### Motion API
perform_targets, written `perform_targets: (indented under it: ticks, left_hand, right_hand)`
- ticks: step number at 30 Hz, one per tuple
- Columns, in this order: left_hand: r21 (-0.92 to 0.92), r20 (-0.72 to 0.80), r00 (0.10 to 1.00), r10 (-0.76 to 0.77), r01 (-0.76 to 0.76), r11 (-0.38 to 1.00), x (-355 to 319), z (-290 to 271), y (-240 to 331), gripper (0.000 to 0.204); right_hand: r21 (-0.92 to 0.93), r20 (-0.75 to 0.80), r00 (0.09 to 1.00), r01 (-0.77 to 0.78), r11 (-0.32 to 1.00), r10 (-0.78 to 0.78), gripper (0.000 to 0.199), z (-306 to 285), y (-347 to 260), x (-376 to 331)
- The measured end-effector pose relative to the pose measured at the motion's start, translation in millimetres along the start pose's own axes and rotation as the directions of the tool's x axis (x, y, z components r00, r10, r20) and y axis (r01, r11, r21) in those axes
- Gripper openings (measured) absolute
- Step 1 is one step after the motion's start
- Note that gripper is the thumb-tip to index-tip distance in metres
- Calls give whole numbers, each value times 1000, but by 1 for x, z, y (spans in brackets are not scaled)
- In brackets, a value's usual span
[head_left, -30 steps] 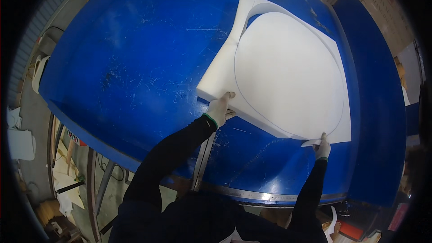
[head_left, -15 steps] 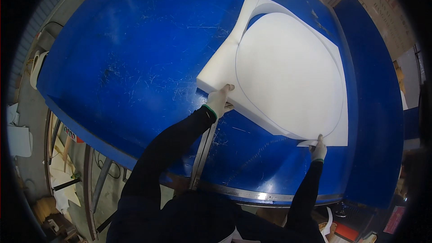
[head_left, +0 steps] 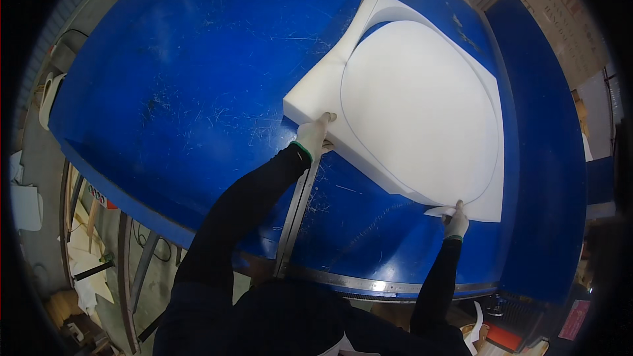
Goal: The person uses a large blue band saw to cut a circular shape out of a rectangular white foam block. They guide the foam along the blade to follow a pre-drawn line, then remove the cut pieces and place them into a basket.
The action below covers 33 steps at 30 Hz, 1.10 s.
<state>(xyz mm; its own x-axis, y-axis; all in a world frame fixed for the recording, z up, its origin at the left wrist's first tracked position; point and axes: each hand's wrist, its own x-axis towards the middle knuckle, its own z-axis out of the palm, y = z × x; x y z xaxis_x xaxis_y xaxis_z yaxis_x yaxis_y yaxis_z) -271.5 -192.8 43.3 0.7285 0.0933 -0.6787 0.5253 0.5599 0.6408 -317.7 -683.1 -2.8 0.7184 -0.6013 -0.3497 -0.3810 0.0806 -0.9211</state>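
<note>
A thick white foam slab (head_left: 318, 100) lies on the blue tabletop (head_left: 198, 92), at the right. Inside it sits a large rounded foam piece (head_left: 422, 112), with a curved cut line around it and a gap at its far left where blue shows. My left hand (head_left: 313, 137), in a pale glove with a green cuff, grips the slab's near-left edge, thumb on top and other fingers partly hidden below. My right hand (head_left: 455, 222), also gloved, pinches the near edge close to the right corner. A thin white flap (head_left: 436, 211) sticks out beside it.
A metal-lined slot (head_left: 297, 224) crosses the tabletop from near to far, passing under the slab. A metal ruler strip (head_left: 382, 286) runs along the table's near edge. Foam scraps (head_left: 92, 277) lie on the floor at left; a printed board (head_left: 560, 20) stands at far right.
The foam slab has turned slightly clockwise: its left corner shifted away from me, its right corner nearer. Both hands moved with it, keeping their grip. The view has shifted a little.
</note>
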Motion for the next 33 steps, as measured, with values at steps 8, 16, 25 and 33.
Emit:
perform_targets:
  ticks: [8, 16, 25, 33]
  left_hand:
    - [25, 29, 999, 24, -25, 999, 14, -7, 11, 71]
    - [58, 16, 1000, 14, -15, 998, 32, -8, 21, 70]
    - [106, 30, 999, 32, -35, 994, 41, -8, 36, 65]
    - [145, 5, 999, 44, -45, 988, 52, -9, 49, 65]
  right_hand:
    - [82, -24, 1000, 20, 996, -18, 37, 10, 2, -21]
    - [95, -88, 996, 9, 995, -1, 38, 18, 7, -33]
    - [130, -104, 994, -22, 991, 36, 37, 27, 13, -51]
    - [190, -164, 984, -34, 981, 66, 35, 37, 22, -67]
